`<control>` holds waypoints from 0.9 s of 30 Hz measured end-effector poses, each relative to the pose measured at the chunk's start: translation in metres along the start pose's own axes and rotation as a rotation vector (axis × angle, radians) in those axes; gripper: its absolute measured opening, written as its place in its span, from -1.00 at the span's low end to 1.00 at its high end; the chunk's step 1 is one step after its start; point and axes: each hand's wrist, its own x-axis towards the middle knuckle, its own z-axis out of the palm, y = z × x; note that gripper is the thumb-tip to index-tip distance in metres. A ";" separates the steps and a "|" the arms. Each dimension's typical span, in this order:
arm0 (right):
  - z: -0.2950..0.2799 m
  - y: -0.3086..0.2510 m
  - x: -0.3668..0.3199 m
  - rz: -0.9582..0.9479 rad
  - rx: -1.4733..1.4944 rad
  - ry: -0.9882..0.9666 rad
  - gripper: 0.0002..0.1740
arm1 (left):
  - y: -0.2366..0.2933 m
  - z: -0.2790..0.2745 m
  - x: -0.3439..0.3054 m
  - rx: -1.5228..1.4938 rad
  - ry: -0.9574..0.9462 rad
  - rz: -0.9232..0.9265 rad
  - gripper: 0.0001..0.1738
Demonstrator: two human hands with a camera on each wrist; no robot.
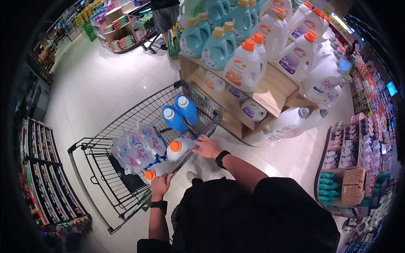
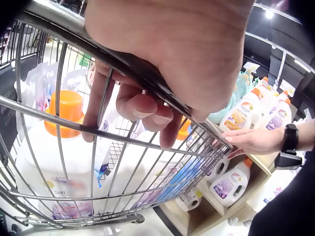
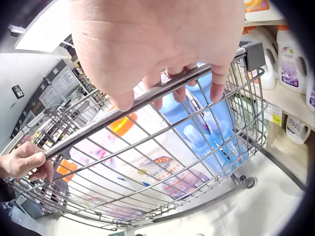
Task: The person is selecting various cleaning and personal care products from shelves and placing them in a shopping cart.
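Note:
My left hand grips the near side rim of a metal shopping cart, its fingers hooked over the rim and hanging inside the wire wall. Farther along that same rim, my right hand holds on with its fingers curled over to the inside. Between and beside the hands, two white detergent bottles with orange caps stand inside the cart. Two blue bottles with white caps are upright near its far end. Clear plastic packs with pink and blue print lie toward the handle end.
A wooden display stand touches close to the cart's far end, loaded with teal bottles and white detergent bottles. Pale tiled floor extends beyond the cart. Another person's legs show at the back. Stocked shelves stand left.

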 end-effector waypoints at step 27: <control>0.031 -0.013 -0.099 -0.073 0.140 0.310 -0.77 | 0.013 -0.008 -0.051 -0.134 -0.073 -0.087 -0.61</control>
